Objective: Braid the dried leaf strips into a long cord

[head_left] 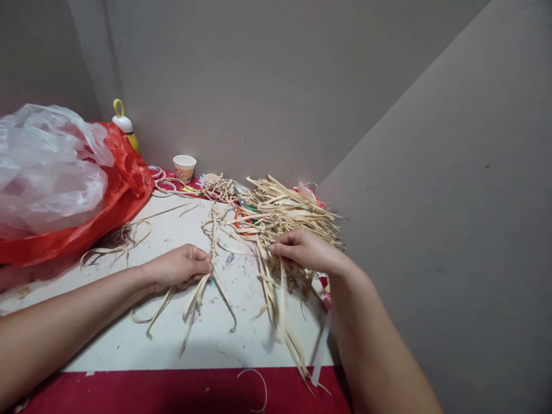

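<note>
My left hand [183, 267] pinches the lower end of a thin straw braid [213, 230] lying on the white board. Below those fingers, loose flat strips fan out toward me. My right hand [305, 251] is closed, thumb and fingers pinched on a pale straw strip [283, 293], slightly blurred, that hangs down. It is at the front edge of a heap of dried straw strips [288, 207]. Several longer strips [265, 282] trail from the heap toward the near edge. Scissors with orange and green handles [244, 221] lie partly under the heap.
A white board [172, 351] rests over red cloth [172, 394]. Red and clear plastic bags [129, 178] bulge at the left, near a yellow-and-white bottle [123, 123]. A paper cup [184, 168] and coiled cord [219, 187] are at the back, below grey walls [241, 86].
</note>
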`<control>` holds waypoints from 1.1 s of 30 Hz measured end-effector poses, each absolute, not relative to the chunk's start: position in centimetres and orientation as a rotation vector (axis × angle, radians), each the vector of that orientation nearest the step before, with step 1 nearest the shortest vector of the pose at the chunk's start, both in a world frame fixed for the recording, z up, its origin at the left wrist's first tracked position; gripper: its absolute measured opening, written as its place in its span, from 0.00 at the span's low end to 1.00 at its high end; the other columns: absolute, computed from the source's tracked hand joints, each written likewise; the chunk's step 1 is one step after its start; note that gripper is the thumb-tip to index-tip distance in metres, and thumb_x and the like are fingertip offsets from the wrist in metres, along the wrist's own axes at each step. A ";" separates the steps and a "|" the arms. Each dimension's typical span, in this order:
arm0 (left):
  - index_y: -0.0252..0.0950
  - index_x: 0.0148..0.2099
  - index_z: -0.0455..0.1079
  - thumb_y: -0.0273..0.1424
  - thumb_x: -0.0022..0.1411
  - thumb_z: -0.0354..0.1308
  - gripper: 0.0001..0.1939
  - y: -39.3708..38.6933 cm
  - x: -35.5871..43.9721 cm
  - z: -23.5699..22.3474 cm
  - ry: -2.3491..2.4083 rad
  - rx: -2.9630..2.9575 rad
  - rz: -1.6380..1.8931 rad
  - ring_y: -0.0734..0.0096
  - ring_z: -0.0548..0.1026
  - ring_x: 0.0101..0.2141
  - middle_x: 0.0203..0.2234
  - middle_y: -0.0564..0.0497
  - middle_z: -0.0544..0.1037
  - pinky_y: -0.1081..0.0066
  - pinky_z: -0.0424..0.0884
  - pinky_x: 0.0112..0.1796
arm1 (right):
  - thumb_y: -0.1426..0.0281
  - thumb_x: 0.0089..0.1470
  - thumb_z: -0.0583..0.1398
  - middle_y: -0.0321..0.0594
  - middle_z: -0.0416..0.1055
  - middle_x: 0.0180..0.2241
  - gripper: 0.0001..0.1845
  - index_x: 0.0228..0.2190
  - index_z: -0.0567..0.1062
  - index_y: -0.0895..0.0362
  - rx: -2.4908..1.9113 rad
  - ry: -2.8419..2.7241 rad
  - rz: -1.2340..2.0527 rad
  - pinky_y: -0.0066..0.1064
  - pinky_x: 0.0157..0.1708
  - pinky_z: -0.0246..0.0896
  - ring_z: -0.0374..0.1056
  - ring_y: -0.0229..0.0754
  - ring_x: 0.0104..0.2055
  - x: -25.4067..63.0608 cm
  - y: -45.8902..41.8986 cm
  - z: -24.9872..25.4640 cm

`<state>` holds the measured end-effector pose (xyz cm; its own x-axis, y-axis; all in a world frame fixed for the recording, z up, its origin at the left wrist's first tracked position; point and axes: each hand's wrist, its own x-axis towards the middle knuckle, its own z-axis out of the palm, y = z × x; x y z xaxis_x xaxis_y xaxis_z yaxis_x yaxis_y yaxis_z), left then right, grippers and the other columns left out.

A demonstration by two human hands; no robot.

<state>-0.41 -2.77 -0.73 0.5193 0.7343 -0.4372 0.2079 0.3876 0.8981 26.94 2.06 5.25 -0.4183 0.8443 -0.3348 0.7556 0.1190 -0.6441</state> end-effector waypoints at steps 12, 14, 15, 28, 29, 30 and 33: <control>0.35 0.25 0.61 0.36 0.57 0.55 0.13 -2.7 -0.3 -1.0 1.010 1.174 0.434 0.85 0.48 0.11 0.10 0.62 0.55 0.77 0.42 0.13 | 0.57 0.49 0.57 0.34 0.57 0.13 0.21 0.14 0.67 0.58 -1.897 -2.384 0.530 0.28 0.20 0.41 0.49 0.33 0.17 24.4 3.1 0.8; 0.35 0.24 0.61 0.36 0.57 0.55 0.13 -2.7 -0.4 -1.0 1.004 1.170 0.432 0.85 0.48 0.11 0.10 0.62 0.55 0.76 0.42 0.13 | 0.61 0.48 0.57 0.33 0.57 0.14 0.18 0.15 0.68 0.59 -1.873 -2.407 0.501 0.27 0.20 0.41 0.50 0.32 0.18 24.3 3.1 0.9; 0.35 0.24 0.61 0.36 0.57 0.55 0.13 -2.8 -0.4 -1.0 1.003 1.169 0.431 0.85 0.49 0.11 0.10 0.62 0.55 0.77 0.42 0.13 | 0.63 0.49 0.57 0.33 0.58 0.14 0.16 0.16 0.68 0.59 -1.849 -2.408 0.525 0.27 0.20 0.42 0.50 0.32 0.18 24.4 3.0 1.1; 0.34 0.24 0.62 0.37 0.56 0.56 0.14 -3.0 -0.3 -0.8 0.985 1.143 0.451 0.86 0.50 0.11 0.11 0.61 0.59 0.78 0.43 0.12 | 0.65 0.45 0.66 0.36 0.67 0.22 0.10 0.22 0.78 0.60 -0.964 -2.076 1.485 0.24 0.24 0.53 0.58 0.31 0.25 23.9 0.2 5.2; 0.34 0.24 0.61 0.37 0.56 0.56 0.14 -3.0 -0.4 -0.8 0.977 1.138 0.454 0.86 0.50 0.11 0.12 0.60 0.60 0.78 0.43 0.12 | 0.65 0.44 0.66 0.36 0.66 0.21 0.10 0.22 0.78 0.61 -0.949 -2.056 1.564 0.24 0.23 0.52 0.57 0.30 0.23 23.4 -0.3 5.1; 0.34 0.24 0.61 0.37 0.56 0.56 0.15 -3.0 -0.4 -0.8 0.969 1.129 0.458 0.86 0.51 0.11 0.12 0.60 0.61 0.78 0.44 0.12 | 0.65 0.44 0.66 0.35 0.66 0.19 0.11 0.22 0.78 0.61 -0.945 -2.025 1.670 0.23 0.21 0.51 0.56 0.29 0.21 23.0 -0.8 5.0; 0.34 0.24 0.61 0.37 0.55 0.57 0.14 -2.9 -0.5 -0.8 0.946 1.093 0.469 0.86 0.50 0.10 0.11 0.60 0.60 0.78 0.43 0.12 | 0.62 0.41 0.67 0.33 0.66 0.17 0.14 0.24 0.76 0.62 -0.965 -1.845 2.069 0.20 0.15 0.49 0.54 0.27 0.16 21.5 -2.5 4.7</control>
